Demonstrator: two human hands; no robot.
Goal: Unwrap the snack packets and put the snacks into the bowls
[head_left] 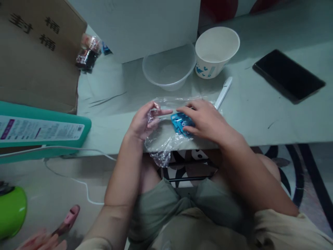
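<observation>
My left hand [145,119] is closed on the edge of a clear plastic bag [166,139] that lies at the near edge of the pale table [260,111] and hangs over it. My right hand [205,119] rests on a blue packet [179,122] at the bag, with fingers curled around it. A white pen-like stick [223,91] lies just behind my right hand.
A clear plastic bowl [169,67] and a white paper cup [216,51] stand at the back. A black phone [288,75] lies at the right. At the left are a cardboard box [36,52], a teal box [39,130], a snack wrapper [87,52], a white cable [78,180] and a green object [10,213].
</observation>
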